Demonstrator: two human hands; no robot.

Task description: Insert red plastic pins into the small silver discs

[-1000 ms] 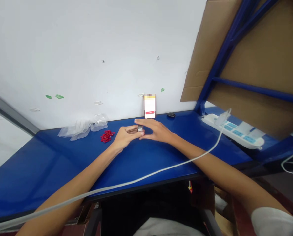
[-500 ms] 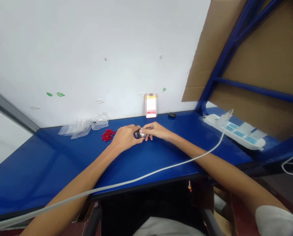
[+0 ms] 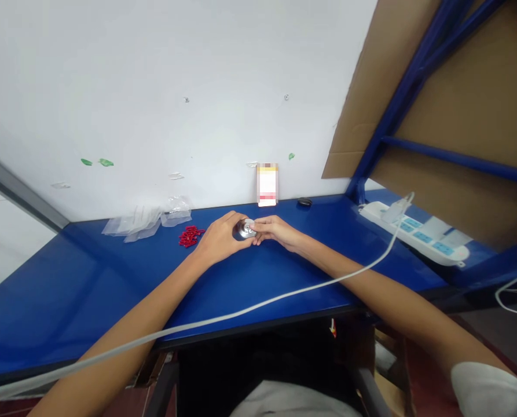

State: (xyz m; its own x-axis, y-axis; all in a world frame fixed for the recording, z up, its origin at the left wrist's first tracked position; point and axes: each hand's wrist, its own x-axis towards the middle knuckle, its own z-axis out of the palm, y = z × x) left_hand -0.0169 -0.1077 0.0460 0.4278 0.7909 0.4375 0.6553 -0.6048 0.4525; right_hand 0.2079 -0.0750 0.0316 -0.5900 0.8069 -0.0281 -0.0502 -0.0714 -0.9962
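Between my two hands, over the blue tabletop, is a small round silvery metal piece with a shiny rim and a paler disc-like face. My left hand curves around its left side, thumb below and fingers above. From the right, my right hand pinches its edge, with the thumb on the face and the other fingers beneath. What kind of part it is, I cannot make out. A pile of small red pieces lies just left of my left hand.
Clear plastic bags lie at the back left. A small card leans on the wall, with a black oval object beside it. A white power strip sits at the right; its white cable crosses in front of my arms.
The metal piece has tilted, so its pale round face shows more. My right fingers have drawn in around its edge; my left hand stays around the other side.
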